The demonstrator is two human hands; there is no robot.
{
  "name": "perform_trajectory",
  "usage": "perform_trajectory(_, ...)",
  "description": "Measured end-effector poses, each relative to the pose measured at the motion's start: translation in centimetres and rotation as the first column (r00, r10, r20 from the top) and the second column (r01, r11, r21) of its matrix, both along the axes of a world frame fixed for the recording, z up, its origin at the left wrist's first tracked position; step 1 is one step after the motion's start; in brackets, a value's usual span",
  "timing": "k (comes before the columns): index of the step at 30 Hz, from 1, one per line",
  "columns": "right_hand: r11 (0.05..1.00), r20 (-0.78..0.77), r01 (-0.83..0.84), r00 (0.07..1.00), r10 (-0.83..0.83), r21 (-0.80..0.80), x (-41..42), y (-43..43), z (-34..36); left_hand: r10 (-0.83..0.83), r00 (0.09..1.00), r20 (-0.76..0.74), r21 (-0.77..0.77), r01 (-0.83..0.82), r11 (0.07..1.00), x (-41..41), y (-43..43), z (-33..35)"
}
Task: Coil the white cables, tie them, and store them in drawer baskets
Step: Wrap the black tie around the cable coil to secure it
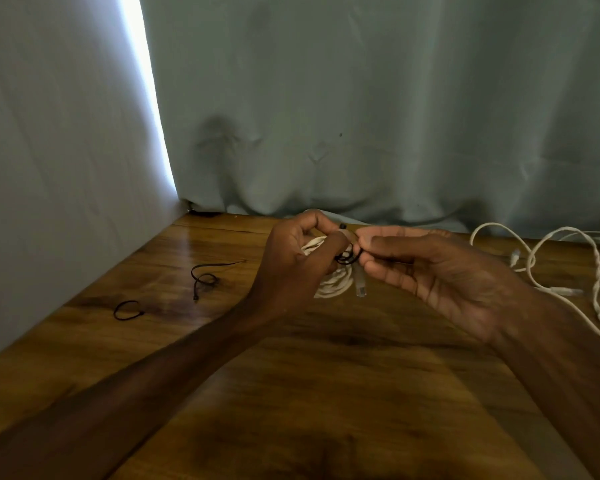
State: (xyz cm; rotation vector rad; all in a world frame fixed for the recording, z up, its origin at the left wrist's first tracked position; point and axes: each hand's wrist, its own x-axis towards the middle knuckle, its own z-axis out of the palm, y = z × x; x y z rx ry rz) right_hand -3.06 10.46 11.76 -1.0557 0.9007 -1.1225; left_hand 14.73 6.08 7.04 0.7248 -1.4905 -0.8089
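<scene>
I have the left hand (291,261) curled round the coiled white cable (333,287), held just over the far middle of the wooden table (291,375). The right hand (430,271) pinches the black tie (347,258) at the coil's top, and the two hands almost touch. Loose white cables (534,258) sprawl far right. On the left lie a spare black tie (205,277) and, nearer, a looped black tie (128,310), below the grey curtain (361,98).

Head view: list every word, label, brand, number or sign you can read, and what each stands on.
None readable. The coiled white cable, the black tie, the loose ties, the table and the curtain show no print; the connector is too blurred to tell.
</scene>
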Motion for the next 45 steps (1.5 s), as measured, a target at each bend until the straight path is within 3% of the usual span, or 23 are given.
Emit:
perform_trajectory(16,1.0,0.009,0.013,1.0,-0.013,0.011,-0.1,-0.3,-0.3,-0.044,0.997,0.062,-0.043,0.047,0.998,0.0,0.2,0.0)
perform_trajectory(25,0.999,0.02,0.042,0.999,-0.042,0.024,-0.2,-0.5,-0.2,0.04,0.966,0.255,-0.169,0.004,0.986,0.5,0.4,0.1)
perform_trajectory(28,0.999,-0.014,0.037,0.999,-0.037,0.019,-0.6,-0.6,-0.1,0.132,0.922,0.365,-0.286,-0.024,0.958,0.7,0.3,0.2)
perform_trajectory(31,1.0,-0.147,-0.004,0.989,0.001,-0.019,-0.9,-0.6,-0.1,0.356,0.796,0.49,-0.497,-0.081,0.864,1.0,0.1,0.1)
perform_trajectory(33,0.998,-0.246,-0.021,0.969,0.005,-0.061,-1.1,-0.6,-0.1,0.412,0.733,0.541,-0.572,-0.039,0.82,1.3,0.0,-0.1)
perform_trajectory(40,0.993,-0.356,-0.048,0.934,0.005,-0.112,-1.3,-0.7,-0.2,0.462,0.637,0.618,-0.637,0.061,0.769,1.6,0.1,0.2)
perform_trajectory(45,0.992,-0.354,-0.069,0.935,0.029,-0.101,-1.6,-1.0,-0.3,0.387,0.679,0.624,-0.592,0.086,0.802,1.7,-0.1,0.3)
